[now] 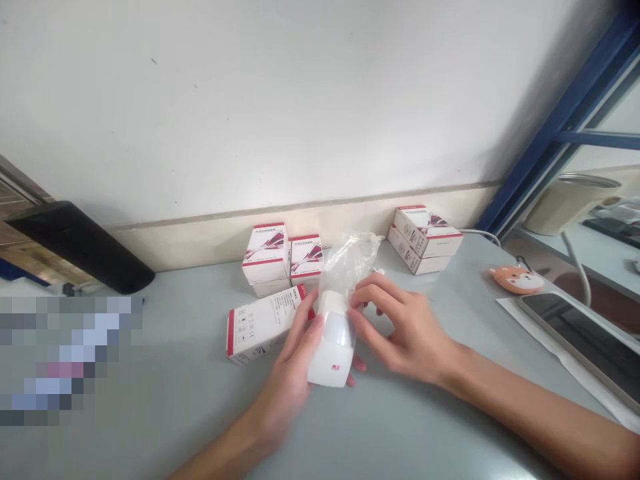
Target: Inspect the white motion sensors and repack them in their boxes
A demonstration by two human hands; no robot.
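A white motion sensor (331, 363) with a curved, milky lens and a small red logo is held above the table, tilted towards me. My left hand (295, 373) is closed round it from the left, with fingertips showing at its right side. A clear plastic bag (350, 257) rises crumpled from the sensor's far end; how far down it covers the sensor is hard to tell. At the sensor's upper right, my right hand (400, 327) pinches the bag between thumb and curled fingers. Just behind my left hand lies a white and red carton (265, 323).
White and red cartons (265, 253) stand by the wall, with a second stack (425, 240) farther right. An orange animal-shaped item (517, 279) and a phone-like dark slab (585, 340) on white paper lie right. A black padded bar (85, 247) is at left; a blue frame (540, 120) bounds the right.
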